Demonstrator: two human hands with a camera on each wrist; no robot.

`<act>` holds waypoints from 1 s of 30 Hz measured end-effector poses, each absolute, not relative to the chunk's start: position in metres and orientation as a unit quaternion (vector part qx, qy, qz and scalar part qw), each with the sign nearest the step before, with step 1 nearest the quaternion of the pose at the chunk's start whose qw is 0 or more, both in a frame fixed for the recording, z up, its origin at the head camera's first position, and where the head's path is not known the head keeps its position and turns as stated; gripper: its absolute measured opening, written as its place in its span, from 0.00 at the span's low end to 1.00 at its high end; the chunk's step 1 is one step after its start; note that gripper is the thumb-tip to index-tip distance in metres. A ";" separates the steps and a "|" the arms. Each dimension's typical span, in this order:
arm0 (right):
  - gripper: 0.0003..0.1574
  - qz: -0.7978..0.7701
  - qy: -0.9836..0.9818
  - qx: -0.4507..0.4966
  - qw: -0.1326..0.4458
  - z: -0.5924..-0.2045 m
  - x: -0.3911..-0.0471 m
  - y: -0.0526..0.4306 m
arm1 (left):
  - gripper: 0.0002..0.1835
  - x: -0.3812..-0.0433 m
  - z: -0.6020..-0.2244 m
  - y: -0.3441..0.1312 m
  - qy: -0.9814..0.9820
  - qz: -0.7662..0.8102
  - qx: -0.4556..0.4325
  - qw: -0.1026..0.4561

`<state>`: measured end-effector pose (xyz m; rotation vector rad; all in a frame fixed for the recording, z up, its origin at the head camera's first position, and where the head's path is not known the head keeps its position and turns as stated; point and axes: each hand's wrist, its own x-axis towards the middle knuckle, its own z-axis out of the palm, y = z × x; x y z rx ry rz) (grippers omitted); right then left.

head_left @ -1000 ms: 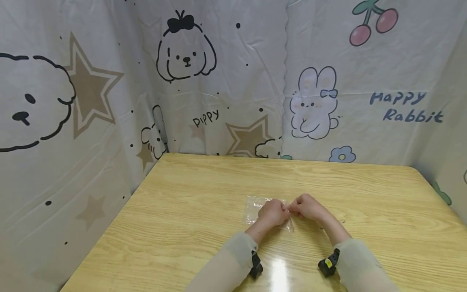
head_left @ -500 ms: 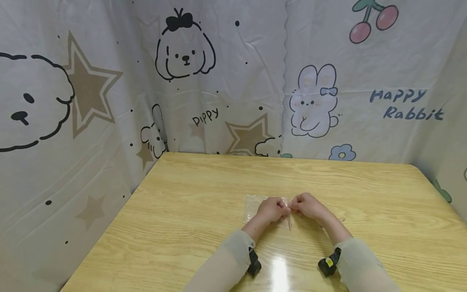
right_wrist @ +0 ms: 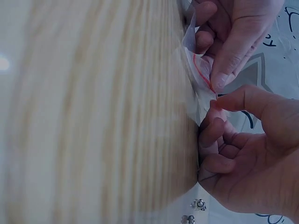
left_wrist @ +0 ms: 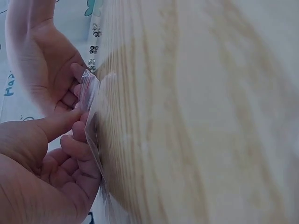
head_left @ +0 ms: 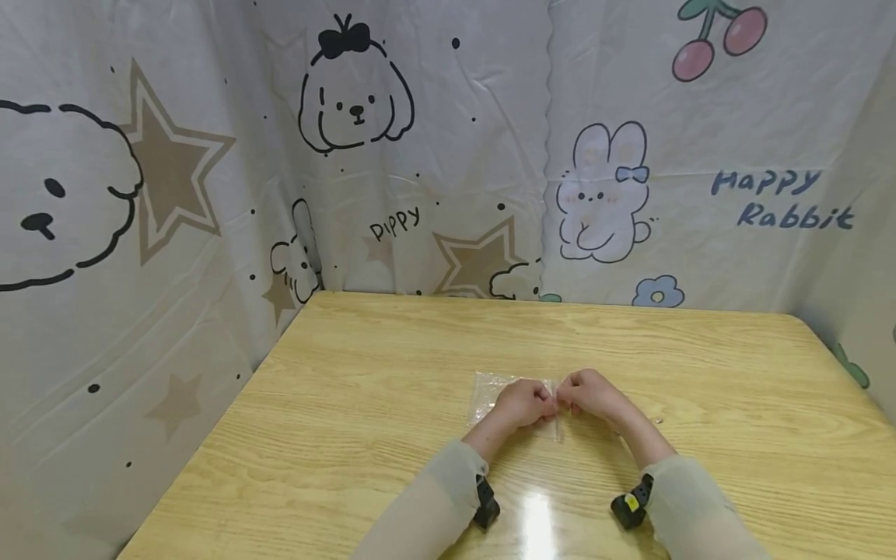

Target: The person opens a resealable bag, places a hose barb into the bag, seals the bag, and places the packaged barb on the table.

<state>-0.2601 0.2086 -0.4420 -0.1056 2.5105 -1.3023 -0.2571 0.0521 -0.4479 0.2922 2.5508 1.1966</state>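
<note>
A clear zip bag [head_left: 483, 395] with a thin red seal line [right_wrist: 200, 70] lies on the wooden table, its mouth end turned to the right. My left hand [head_left: 523, 403] pinches that end between thumb and fingers, and part of the bag is hidden beneath the hand. Facing it, my right hand [head_left: 589, 393] pinches the edge at the seal with thumb and forefinger. In the left wrist view the plastic [left_wrist: 88, 95] rises in a fold between the two hands' fingertips.
Several small shiny metal pieces [left_wrist: 94, 49] lie on the table by the right forearm; a few also show in the right wrist view as silvery beads [right_wrist: 199, 204]. The wooden table [head_left: 392, 350] meets a printed curtain [head_left: 434, 155] at its back and left.
The left hand has turned slightly and its wrist shifted a little left. The bag's mouth end has gone from spread to standing as a narrow upright edge. Both hands keep their pinch.
</note>
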 end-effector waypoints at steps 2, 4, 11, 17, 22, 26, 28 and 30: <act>0.09 -0.452 0.878 -0.028 0.154 -0.442 -0.260 0.207 | 0.10 -0.257 -0.448 0.052 0.892 0.412 0.107 0.151; 0.09 -0.449 0.880 -0.024 0.152 -0.442 -0.260 0.205 | 0.11 -0.257 -0.449 0.052 0.894 0.408 0.113 0.148; 0.10 -0.449 0.881 -0.012 0.147 -0.440 -0.260 0.205 | 0.12 -0.258 -0.451 0.052 0.897 0.400 0.127 0.139; 0.14 -0.453 0.876 -0.023 0.162 -0.439 -0.260 0.207 | 0.12 -0.258 -0.451 0.053 0.899 0.399 0.109 0.141; 0.15 -0.448 0.878 -0.032 0.167 -0.438 -0.262 0.210 | 0.13 -0.258 -0.450 0.054 0.899 0.403 0.101 0.138; 0.13 -0.446 0.878 -0.037 0.169 -0.438 -0.262 0.212 | 0.13 -0.258 -0.450 0.054 0.904 0.394 0.101 0.128; 0.13 -0.446 0.878 -0.044 0.168 -0.437 -0.262 0.212 | 0.12 -0.259 -0.450 0.054 0.910 0.381 0.106 0.122; 0.13 -0.450 0.876 -0.047 0.166 -0.438 -0.261 0.212 | 0.12 -0.260 -0.450 0.055 0.915 0.370 0.108 0.119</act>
